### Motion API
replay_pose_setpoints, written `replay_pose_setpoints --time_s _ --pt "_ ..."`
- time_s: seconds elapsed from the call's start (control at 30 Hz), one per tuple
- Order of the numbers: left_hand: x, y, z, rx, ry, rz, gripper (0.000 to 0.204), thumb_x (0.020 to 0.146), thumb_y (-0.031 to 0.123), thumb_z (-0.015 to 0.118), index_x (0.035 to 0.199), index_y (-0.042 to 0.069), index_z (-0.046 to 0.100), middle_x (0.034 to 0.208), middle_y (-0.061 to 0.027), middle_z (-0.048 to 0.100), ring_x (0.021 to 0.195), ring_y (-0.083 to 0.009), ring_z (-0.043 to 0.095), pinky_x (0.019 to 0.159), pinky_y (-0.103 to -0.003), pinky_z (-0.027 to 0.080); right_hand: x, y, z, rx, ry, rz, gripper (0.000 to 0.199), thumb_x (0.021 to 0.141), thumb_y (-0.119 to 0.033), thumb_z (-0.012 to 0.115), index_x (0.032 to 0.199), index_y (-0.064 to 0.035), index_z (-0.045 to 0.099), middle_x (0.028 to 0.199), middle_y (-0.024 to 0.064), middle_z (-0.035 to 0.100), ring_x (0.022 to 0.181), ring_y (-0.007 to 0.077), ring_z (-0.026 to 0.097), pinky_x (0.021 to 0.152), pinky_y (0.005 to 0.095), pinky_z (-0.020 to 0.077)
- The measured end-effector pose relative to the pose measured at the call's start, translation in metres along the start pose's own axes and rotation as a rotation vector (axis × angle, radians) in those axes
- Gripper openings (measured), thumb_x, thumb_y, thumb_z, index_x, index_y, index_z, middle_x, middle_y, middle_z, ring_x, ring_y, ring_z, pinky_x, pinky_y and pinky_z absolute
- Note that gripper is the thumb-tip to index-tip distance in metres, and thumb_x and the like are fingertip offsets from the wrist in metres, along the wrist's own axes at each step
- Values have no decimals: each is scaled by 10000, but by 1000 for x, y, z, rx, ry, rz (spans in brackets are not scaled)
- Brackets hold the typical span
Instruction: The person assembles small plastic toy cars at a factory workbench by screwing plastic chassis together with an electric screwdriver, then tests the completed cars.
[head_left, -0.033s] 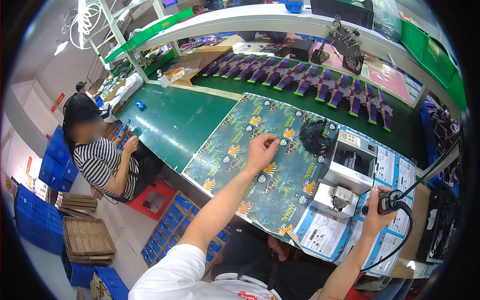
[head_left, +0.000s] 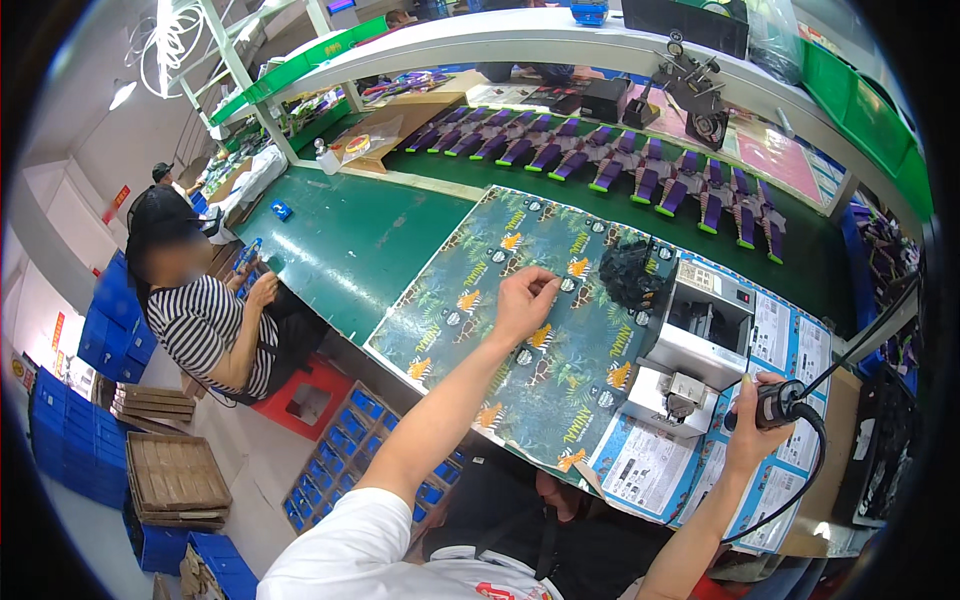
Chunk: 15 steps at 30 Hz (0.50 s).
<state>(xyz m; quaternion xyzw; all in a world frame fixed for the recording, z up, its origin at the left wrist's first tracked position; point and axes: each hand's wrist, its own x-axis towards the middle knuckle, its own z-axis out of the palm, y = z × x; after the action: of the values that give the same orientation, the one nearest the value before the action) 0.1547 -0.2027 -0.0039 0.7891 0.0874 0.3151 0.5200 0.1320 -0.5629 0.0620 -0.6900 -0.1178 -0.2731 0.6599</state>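
Note:
My left hand [head_left: 527, 302] is over the patterned mat [head_left: 465, 330], left of a heap of small black parts [head_left: 632, 275]. Its thumb and fingertips are pressed together; whatever they pinch, if anything, is too small to make out. On the right, my right hand [head_left: 750, 415] is wrapped round a black electric screwdriver [head_left: 778, 404]. A thick black cable runs from its end, and a second line leads to the upper right; its tip is hidden. Between my hands stand a metal box with an open front [head_left: 703, 310] and a smaller white box with a metal fitting [head_left: 672, 400].
Purple parts with green ends [head_left: 650, 170] lie in a row along the green bench behind the mat. A white shelf [head_left: 500, 45] spans above. At left, a person in a striped shirt [head_left: 225, 345] holds a blue item. Blue parts fill a tray [head_left: 335, 455] below the bench.

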Motion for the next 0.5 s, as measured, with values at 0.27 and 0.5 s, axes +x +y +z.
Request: replay_pose_setpoints --time_s 0.27,0.5 --pt "1 -3 -2 -1 -1 15 130 839 124 698 857 -5 686 695 -52 647 590 -89 580 547 -255 453 -1 4 -1 24 0 15 256 815 -22 745 1017 -38 589 747 5 563 603 43 520 556 173 431" --pt "2 -6 1 -2 4 23 136 837 122 699 868 -10 687 719 -63 666 599 -93 587 553 -259 463 1 4 -8 8 39 -12 213 839 -40 706 1007 -28 576 704 27 563 574 72 529 561 200 430"
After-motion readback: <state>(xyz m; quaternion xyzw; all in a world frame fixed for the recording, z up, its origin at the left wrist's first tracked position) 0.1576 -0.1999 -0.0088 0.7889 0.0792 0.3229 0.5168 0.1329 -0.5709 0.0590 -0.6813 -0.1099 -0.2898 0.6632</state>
